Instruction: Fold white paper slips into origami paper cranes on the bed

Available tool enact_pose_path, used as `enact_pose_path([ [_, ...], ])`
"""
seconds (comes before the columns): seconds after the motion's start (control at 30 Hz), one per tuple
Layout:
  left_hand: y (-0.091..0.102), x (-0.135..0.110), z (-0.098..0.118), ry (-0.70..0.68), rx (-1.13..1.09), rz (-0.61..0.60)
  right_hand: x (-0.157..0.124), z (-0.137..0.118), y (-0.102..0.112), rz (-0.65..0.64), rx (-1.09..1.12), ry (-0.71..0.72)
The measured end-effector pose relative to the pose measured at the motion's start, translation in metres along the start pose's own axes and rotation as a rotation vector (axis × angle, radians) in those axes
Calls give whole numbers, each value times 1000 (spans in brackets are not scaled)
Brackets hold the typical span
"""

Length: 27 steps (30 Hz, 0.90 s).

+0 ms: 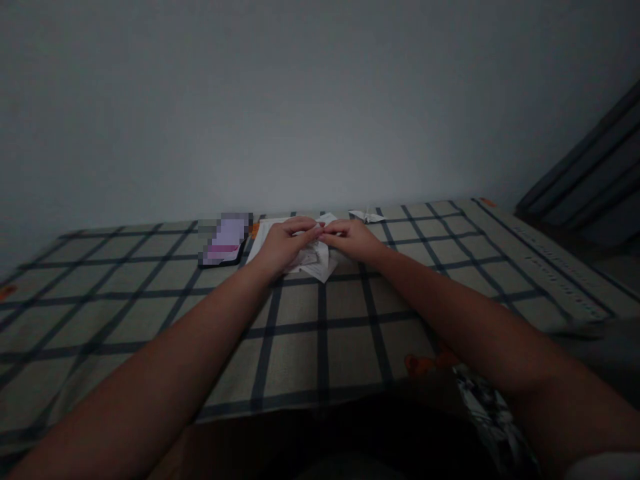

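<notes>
Both hands meet over a folded piece of white paper (pixel 320 263) with faint print on it, near the far side of the table. My left hand (pixel 286 244) is closed on its left part, thumb and fingertips pinching the upper middle. From the other side my right hand (pixel 353 239) pinches the paper, its fingertips touching those of the left. The fingers hide much of the folds. Under and behind my left hand lies a flat white sheet (pixel 259 248). A small folded paper shape (pixel 367 217) with pointed ends rests beyond my right hand.
A phone (pixel 227 240) with a lit, blurred screen lies left of the paper. The checked tablecloth (pixel 295 327) covers the table, which ends at a grey wall (pixel 320 100). Dark curtain-like folds (pixel 590 160) hang at the right.
</notes>
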State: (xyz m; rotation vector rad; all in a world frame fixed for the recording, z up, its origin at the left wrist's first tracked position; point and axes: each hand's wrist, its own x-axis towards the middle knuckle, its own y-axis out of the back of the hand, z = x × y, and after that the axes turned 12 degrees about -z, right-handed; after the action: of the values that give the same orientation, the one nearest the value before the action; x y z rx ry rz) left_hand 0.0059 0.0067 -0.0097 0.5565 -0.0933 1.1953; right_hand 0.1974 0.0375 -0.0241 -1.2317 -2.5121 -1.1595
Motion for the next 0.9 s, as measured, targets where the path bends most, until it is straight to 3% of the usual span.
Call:
enact_pose_path([
  [0.9,-4,-2,1,59,45,30,1,-6,-3,44,-48,-74],
])
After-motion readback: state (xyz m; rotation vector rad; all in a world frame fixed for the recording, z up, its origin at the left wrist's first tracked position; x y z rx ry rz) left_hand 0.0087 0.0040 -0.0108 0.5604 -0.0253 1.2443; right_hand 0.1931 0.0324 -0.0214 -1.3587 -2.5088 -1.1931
